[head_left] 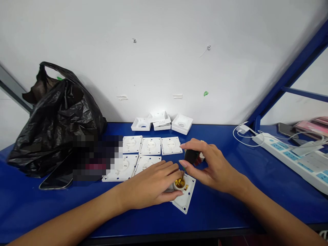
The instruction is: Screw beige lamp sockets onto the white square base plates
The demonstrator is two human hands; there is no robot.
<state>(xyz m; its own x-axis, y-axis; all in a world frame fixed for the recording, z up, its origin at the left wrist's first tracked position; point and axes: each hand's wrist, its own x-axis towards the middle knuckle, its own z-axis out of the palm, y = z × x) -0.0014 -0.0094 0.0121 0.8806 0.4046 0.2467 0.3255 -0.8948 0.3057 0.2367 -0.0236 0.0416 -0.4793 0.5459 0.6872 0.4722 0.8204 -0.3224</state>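
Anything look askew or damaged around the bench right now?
Two things: white boxes lie jumbled by the wall, unlike the plates set in rows, and the wall shows rough, scraped-looking patches.

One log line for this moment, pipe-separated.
left grip: around brass-lined socket, white plate beneath | right grip: holding screwdriver, shaft into socket | beyond: other plates, white boxes near wall

Legible text, brands, numbers, signs: none. Beyond the near end of the power strip (297,162), pale marks (324,235) on a dark surface, possibly lettering; cut off by frame edge, unreadable.
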